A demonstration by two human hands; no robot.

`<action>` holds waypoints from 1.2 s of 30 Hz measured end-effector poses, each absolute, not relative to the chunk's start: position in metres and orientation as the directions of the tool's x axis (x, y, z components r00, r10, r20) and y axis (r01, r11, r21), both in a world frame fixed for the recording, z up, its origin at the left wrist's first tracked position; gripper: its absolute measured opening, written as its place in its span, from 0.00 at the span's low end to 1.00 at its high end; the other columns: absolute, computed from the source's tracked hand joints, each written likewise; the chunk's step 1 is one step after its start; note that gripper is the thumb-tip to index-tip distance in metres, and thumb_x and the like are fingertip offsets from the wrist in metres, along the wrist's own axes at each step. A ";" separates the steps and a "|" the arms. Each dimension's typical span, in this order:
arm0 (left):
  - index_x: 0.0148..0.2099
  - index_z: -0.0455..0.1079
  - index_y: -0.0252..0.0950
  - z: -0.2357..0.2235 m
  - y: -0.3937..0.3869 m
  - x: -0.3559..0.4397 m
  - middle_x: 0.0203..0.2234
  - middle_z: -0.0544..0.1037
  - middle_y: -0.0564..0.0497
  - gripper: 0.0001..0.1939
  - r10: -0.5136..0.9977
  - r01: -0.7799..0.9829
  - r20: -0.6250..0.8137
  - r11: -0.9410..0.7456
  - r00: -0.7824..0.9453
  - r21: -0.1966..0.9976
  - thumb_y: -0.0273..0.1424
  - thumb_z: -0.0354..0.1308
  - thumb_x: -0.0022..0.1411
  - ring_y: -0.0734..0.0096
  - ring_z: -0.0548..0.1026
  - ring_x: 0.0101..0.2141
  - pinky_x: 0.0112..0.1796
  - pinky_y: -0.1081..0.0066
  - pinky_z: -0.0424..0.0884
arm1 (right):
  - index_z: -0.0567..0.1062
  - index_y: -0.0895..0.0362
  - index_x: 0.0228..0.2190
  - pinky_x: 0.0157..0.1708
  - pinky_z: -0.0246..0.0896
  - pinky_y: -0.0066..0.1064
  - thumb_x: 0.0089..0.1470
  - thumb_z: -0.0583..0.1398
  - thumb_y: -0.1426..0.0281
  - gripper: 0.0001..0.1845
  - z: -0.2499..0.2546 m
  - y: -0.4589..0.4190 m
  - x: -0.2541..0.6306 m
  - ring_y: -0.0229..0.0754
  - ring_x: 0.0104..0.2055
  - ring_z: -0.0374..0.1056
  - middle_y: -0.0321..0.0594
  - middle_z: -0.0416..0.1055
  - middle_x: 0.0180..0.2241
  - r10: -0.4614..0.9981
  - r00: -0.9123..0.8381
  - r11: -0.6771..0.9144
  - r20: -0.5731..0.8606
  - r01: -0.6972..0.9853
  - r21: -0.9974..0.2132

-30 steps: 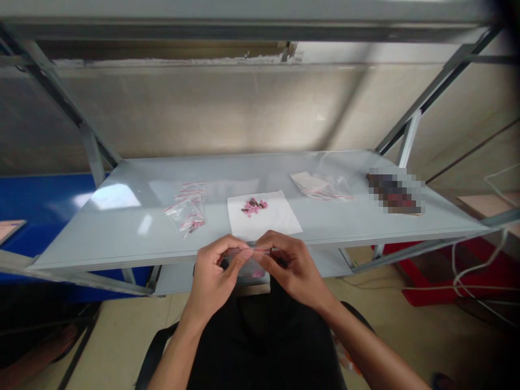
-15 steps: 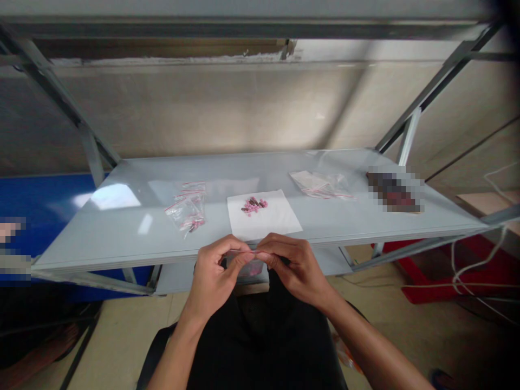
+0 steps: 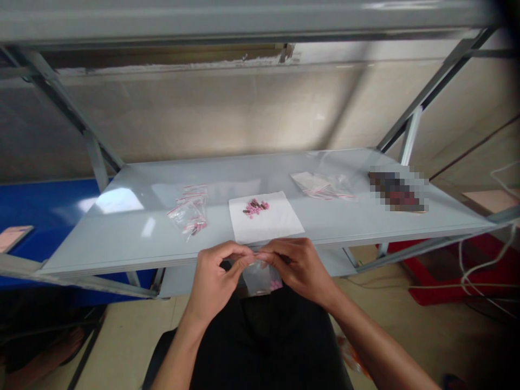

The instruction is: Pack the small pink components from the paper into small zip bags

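Observation:
My left hand [image 3: 223,273] and my right hand [image 3: 294,268] pinch the top edge of a clear zip bag [image 3: 257,279] between thumbs and fingers, just in front of the table's near edge. Small pink pieces [image 3: 275,284] lie in the bag's lower right corner. Beyond my fingers, a white sheet of paper [image 3: 268,230] bears a small pile of pink and dark brown pieces [image 3: 255,207]. To the left, several clear zip bags [image 3: 189,208] with red seal lines overlap, and the nearest ones hold pink and dark pieces.
More flat zip bags [image 3: 323,187] lie at the back right of the grey table [image 3: 134,216], near a blurred-out dark object [image 3: 398,190]. A metal shelf beam [image 3: 244,24] runs overhead. On the blue surface at left lies a pinkish pad [image 3: 15,237].
My fingertips have drawn closer together along the bag's top edge. More of the bag now shows below my hands. At far left, a person's hand has gone from view.

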State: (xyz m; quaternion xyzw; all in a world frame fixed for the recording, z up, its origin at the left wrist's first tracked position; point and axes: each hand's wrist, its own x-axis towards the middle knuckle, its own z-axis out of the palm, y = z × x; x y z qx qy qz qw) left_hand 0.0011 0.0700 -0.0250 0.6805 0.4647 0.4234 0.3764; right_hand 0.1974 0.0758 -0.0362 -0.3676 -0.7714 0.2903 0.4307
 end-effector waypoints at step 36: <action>0.67 0.62 0.30 -0.064 0.139 -0.074 0.70 0.58 0.33 0.28 0.852 0.907 0.420 -0.398 0.313 0.133 0.42 0.44 0.75 0.40 0.53 0.70 0.65 0.41 0.55 | 0.82 0.58 0.46 0.45 0.61 0.43 0.61 0.57 0.74 0.16 -0.073 0.203 0.323 0.53 0.41 0.76 0.52 0.82 0.40 0.845 0.094 -0.006 0.527 0.986 -0.167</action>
